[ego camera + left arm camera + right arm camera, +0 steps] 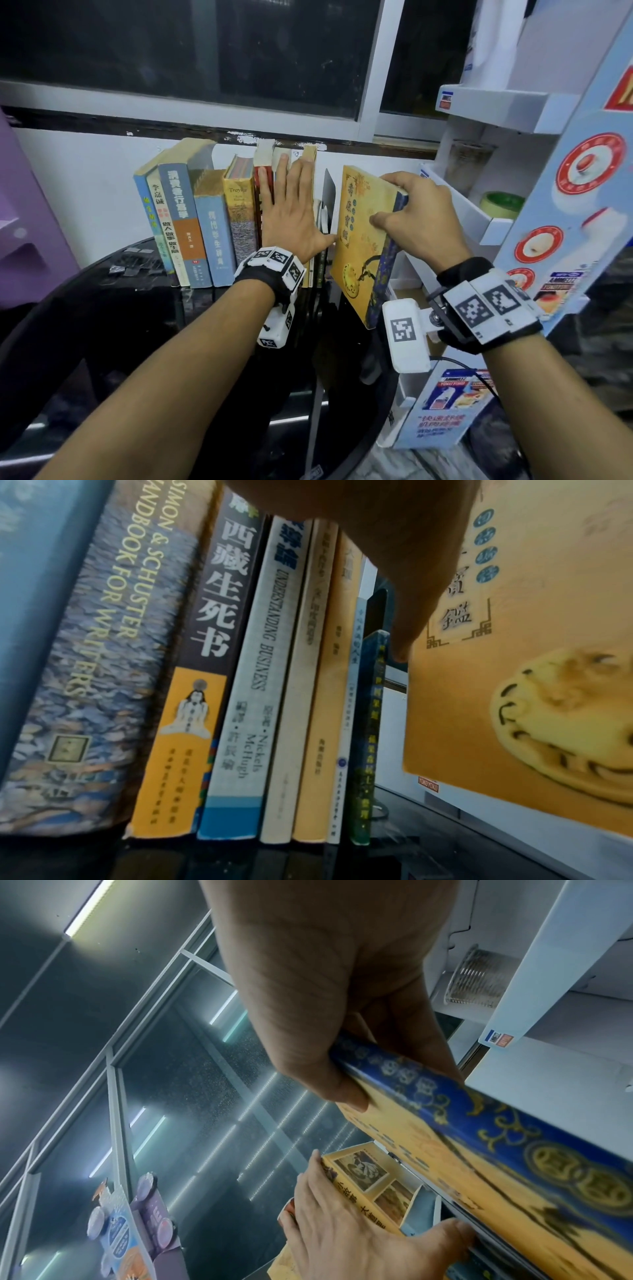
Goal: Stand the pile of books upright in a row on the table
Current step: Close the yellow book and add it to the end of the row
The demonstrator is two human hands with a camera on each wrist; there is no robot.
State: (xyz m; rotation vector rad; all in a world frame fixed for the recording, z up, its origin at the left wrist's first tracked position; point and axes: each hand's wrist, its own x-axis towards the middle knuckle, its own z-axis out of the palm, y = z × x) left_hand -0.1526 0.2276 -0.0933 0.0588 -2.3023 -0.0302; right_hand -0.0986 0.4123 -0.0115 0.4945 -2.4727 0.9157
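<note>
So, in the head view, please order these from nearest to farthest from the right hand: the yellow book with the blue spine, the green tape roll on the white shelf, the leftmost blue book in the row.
1. Yellow book: gripped by the right hand, right of the row.
2. Green tape roll: on the white shelf, to the right.
3. Leftmost blue book: far left end of the row.

A narrow gap is left between the row of books [219, 219] and the tilted yellow book [368, 240]. It is partly filled by a metal bookend [329, 192], and the white display shelf [479, 219] crowds the right side. Bare counter [137, 342] lies open in front.
</note>
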